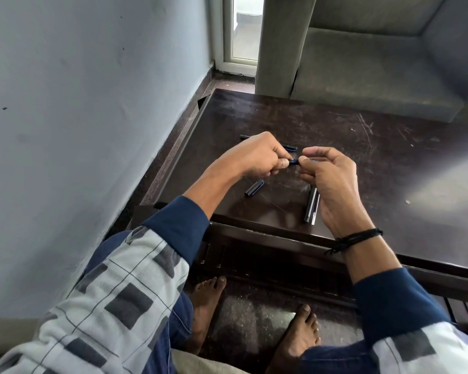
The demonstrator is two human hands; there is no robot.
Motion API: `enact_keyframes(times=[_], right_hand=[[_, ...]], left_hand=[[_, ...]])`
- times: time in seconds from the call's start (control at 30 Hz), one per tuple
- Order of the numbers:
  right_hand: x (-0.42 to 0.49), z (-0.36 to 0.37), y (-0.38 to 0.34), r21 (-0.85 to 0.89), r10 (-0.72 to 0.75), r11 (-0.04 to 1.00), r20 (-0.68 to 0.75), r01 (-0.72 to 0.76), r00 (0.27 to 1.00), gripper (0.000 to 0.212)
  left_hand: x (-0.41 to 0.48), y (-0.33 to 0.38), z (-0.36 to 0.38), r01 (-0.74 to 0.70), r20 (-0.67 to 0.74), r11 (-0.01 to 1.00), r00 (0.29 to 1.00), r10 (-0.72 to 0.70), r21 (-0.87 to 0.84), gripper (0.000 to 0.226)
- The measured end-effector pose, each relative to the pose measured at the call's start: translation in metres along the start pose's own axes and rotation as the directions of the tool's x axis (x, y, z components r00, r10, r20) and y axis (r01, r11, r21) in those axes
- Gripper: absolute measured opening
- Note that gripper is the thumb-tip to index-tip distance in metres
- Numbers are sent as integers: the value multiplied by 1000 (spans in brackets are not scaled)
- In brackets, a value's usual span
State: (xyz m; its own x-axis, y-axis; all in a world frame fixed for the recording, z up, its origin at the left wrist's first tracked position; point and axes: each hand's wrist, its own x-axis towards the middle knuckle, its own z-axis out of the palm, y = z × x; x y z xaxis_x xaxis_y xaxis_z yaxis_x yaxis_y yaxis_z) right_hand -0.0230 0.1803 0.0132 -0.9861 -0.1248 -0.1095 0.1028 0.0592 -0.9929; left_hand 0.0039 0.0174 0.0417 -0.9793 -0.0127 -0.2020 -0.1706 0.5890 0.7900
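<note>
Above a dark brown table point(362, 147), my left hand point(254, 157) and my right hand point(332, 182) meet on one small dark blue pen part point(295, 162). Each hand pinches one end of it between thumb and fingertips. Most of the part is hidden by the fingers. On the table below lie a black pen cap point(253, 188), another dark blue pen piece point(290, 147) behind the hands, and a black pen barrel point(310, 205) with a thin silver refill point(316, 210) beside it. A thin dark rod point(245, 136) pokes out behind my left hand.
A grey wall point(79, 117) runs close along the table's left side. A grey sofa point(376, 71) stands past the far edge. My bare feet point(208, 306) rest on the dark floor under the table's near edge point(281, 244).
</note>
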Motion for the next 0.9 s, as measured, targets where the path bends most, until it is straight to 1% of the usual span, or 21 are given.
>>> enact_keyframes(times=[0.1,0.4,0.53,0.67,0.77,0.9], right_hand=[[1,1,1,30,20,999,-2,-20,1000,9],[2,2,3,13,27,1000,-2,-27,1000,3],[0,2,3,-25,1,1000,2,-1,1000,10],[1,0,1,-7,0,1000,7,0,1000,14],[1,1,1,21,24,999,3,-24,1000,9],[0,1,2,0,22,1000,-6,-22,1000,5]], left_hand=[[0,0,0,0,-2,1000,1000,0,2,26],[-2,1,0,-14,-4,1000,1000,14,24,26],[-2,1,0,-15,-4,999,1000,15,30,25],[-3,1,0,-12,-2,1000,1000,12,20,25],[-3,1,-1,-10,1,1000,1000,10,3,26],[-3,2,0,-4,1,1000,1000,4,-10,26]])
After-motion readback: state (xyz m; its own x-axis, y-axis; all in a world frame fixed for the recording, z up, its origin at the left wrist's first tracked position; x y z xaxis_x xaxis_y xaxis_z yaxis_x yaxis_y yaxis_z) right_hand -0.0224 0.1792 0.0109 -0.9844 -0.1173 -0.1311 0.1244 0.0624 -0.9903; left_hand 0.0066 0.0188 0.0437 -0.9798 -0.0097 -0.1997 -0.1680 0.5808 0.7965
